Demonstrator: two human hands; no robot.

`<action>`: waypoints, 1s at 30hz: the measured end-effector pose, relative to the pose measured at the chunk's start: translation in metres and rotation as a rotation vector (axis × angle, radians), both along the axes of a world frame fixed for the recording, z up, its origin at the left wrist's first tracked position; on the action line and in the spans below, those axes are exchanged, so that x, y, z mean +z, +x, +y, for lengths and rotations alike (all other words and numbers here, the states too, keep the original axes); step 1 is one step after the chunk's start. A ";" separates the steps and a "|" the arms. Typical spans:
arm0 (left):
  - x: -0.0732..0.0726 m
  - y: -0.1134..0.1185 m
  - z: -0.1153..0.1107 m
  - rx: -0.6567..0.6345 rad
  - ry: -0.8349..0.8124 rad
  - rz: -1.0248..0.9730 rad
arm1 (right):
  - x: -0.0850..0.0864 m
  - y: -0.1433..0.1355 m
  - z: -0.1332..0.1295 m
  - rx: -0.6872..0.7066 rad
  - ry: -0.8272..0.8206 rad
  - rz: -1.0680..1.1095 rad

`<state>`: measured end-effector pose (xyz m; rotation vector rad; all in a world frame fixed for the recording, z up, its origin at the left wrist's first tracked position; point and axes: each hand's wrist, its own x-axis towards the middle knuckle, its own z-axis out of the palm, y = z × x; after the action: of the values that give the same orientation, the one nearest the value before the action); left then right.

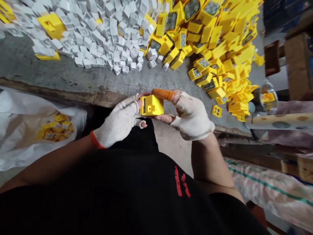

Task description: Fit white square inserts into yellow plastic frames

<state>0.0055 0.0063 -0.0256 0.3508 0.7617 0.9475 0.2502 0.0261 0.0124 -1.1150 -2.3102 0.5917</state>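
Observation:
Between my two gloved hands, just off the table's front edge, is a yellow plastic box point(154, 106) with a small raised catch on its face. My left hand point(122, 117), in a white glove with bare fingertips, grips its left end, where a yellow frame-like edge shows. My right hand point(189, 112) pinches the right end, with the orange-covered index finger over the top and the thumb underneath. Past the hands, a heap of white plastic cups point(105, 36) and a pile of yellow boxes point(215, 42) lie on the table.
The grey table point(80, 78) has a worn wooden front edge. A white sack point(14, 130) with yellow parts inside stands at the lower left. Loose yellow window-like frames point(216, 111) lie at the table's right side, near a spotted roll point(281, 121).

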 end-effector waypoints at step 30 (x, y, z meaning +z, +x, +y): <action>0.012 -0.014 -0.015 -0.027 0.497 0.608 | -0.044 -0.034 -0.024 -0.199 -0.301 0.466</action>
<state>-0.0090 -0.0082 -0.0132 1.1161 1.0600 1.0090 0.2166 0.0025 -0.0318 -1.1732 -1.7290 1.0231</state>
